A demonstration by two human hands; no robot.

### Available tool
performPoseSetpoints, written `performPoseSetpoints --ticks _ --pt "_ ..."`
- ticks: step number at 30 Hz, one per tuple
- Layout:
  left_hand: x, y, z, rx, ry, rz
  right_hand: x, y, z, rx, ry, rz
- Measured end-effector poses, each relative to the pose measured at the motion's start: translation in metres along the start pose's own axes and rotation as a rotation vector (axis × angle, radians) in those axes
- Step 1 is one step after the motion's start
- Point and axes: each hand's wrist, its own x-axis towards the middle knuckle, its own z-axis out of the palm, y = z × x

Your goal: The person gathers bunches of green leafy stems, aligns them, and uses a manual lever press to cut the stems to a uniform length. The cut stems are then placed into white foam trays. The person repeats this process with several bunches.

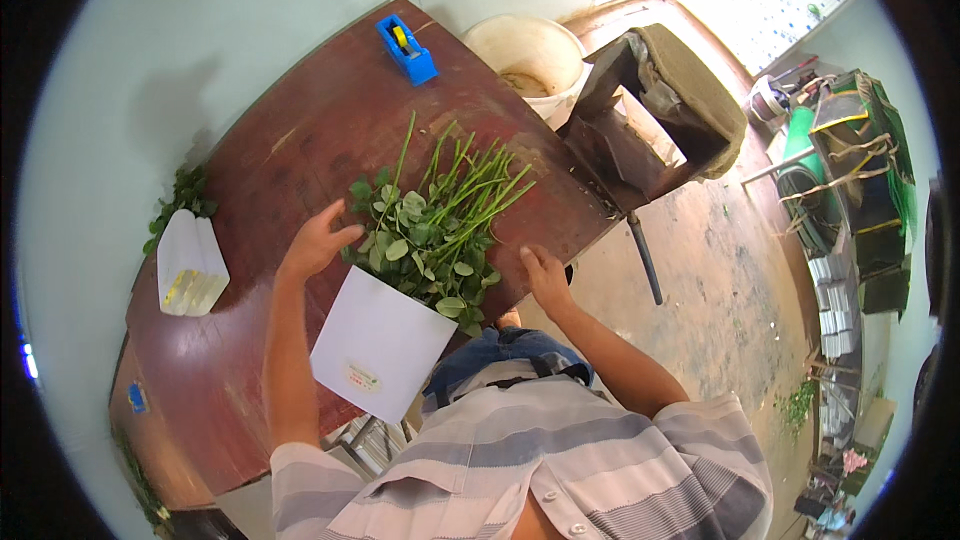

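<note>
A bunch of leafy green stems (442, 217) lies on the dark red table (330, 135), its cut ends pointing away from me. White paper with a small printed label (382, 345) wraps the near end, so whatever is inside it is hidden. Beside the leaves on the left is my left hand (319, 240), thumb and fingers apart, its fingertips close to the foliage. My right hand (547, 277) hovers near the table's right edge, apart from the stems, with nothing visible in it; its fingers look partly curled.
A blue tape dispenser (409, 52) stands at the far table edge. Another white-wrapped bundle (191, 262) lies at left by the wall. Past the right edge are a white bucket (525, 56) and a dark open box draped with cloth (652, 112). A pipe handle (645, 259) juts out below it.
</note>
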Motion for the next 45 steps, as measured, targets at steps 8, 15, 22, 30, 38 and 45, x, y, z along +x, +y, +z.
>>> performPoseSetpoints --ticks 8,15,22,30,38,45 --pt "0.147 0.016 0.077 0.262 0.031 0.043 0.059 -0.059 0.02 -0.335 -0.006 -0.018" --pt "0.163 0.003 0.136 0.32 -0.067 0.047 0.1 -0.046 0.067 -0.391 0.065 -0.078" --pt "0.153 0.01 0.134 0.1 -0.217 -0.014 0.124 -0.079 0.077 -0.166 0.084 0.374" --pt "0.15 0.012 0.137 0.116 -0.067 -0.018 0.135 -0.075 0.073 0.103 0.162 0.516" --pt "0.164 0.021 0.138 -0.017 -0.387 -0.182 0.161 -0.04 0.078 0.206 0.089 0.661" --pt "0.15 0.02 0.157 0.111 -0.175 -0.03 0.16 -0.028 0.07 0.202 -0.058 0.453"
